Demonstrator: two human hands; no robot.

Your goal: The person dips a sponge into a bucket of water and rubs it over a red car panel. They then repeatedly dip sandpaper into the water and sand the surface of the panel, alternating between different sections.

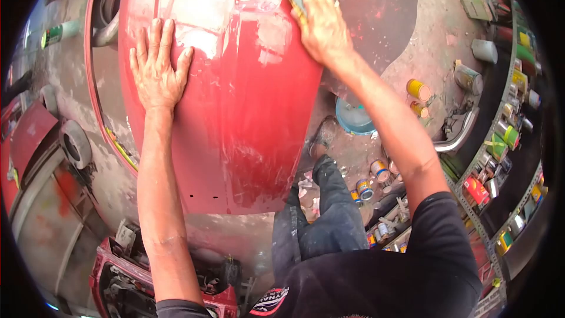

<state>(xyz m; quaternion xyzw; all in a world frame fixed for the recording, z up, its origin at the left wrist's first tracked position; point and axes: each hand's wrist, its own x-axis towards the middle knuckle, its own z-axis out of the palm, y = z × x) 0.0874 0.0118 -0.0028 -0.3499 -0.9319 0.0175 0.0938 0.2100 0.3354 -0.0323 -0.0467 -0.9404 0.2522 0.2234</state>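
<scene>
A red car body panel [235, 112], likely a door, lies in front of me with dull sanded patches and a small square cutout near its far end. My left hand [159, 73] rests flat on its left part, fingers spread, holding nothing. At the far right edge of the panel, my right hand [322, 23] presses a thin grey-green sanding pad [298, 3] with a yellowish edge against the surface. The fingers lie over the pad, so most of it is hidden.
A blue basin [354, 116] of cloudy water stands on the floor right of the panel. Paint cans [418, 90] lie beyond it. Shelves [500, 135] crowded with cans line the right side. A tire [75, 144] and a red car part [106, 271] are at left.
</scene>
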